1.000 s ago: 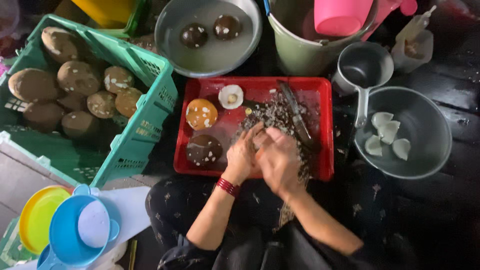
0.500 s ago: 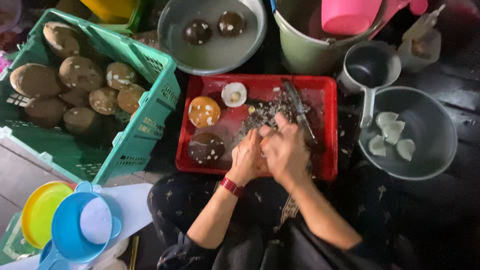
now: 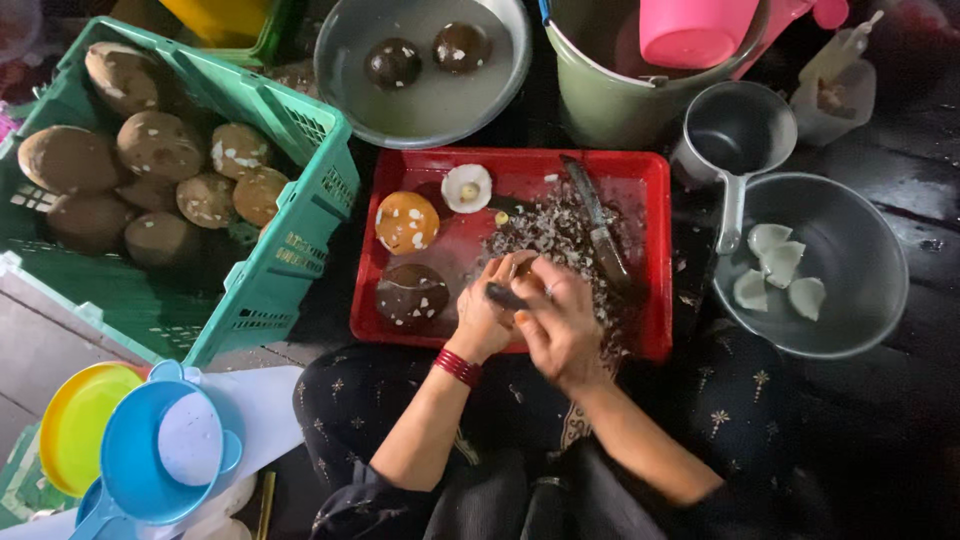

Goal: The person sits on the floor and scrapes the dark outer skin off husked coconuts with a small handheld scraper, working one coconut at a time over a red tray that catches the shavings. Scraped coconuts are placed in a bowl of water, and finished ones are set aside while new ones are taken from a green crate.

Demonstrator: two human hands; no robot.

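Green crate (image 3: 300,250) — faint yellow side lettering

Small item between the hands (image 3: 530,310) mostly hidden; green crate (image 3: 300,200) cut off left.

My tray (image 3: 650,175) lies straight before me, a knife (image 3: 598,225) and shell scraps (image 3: 545,235) on it. The crate (image 3: 300,250) of eggs (image 3: 160,145) sits to its left, a bowl (image 3: 880,270) to its right, a basin (image 3: 430,110) behind.
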